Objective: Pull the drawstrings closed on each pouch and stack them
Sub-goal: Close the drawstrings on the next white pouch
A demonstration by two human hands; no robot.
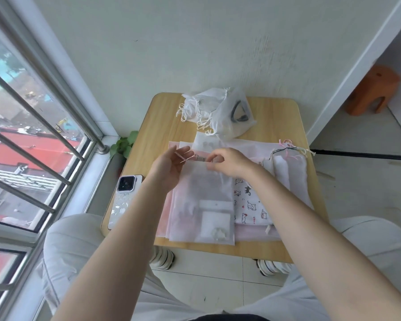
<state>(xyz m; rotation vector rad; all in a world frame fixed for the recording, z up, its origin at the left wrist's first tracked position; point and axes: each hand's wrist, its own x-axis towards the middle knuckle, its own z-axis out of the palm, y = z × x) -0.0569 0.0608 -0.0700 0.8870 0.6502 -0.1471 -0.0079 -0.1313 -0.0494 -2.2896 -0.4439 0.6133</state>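
My left hand (169, 169) is spread, palm turned up, with a thin pink drawstring (182, 158) lying across my fingers (183, 150); I cannot tell whether any finger actually nips it. My right hand (227, 162) is curled, thumb and forefinger pinching the top edge of the translucent white pouch (203, 198) just beside where that string comes out. This pouch lies flat, uppermost on a layer of pale pink and white pouches spread over the middle of the wooden counter (280, 117); small white packets show through its lower half. Under my right forearm, beside the pouch, lies a white pouch printed with little cats (250, 202). Further right, near the counter's edge, is another white pouch (287, 172) with pink, black and cream cord ends splayed at its mouth. At the far side of the counter sits a heap of white pouches (208, 107) with loose white strings, one showing a dark curved object inside. A phone (123, 198) rests on the counter's left edge near the window, and a small green plant (123, 144) sits in the corner by the sill.
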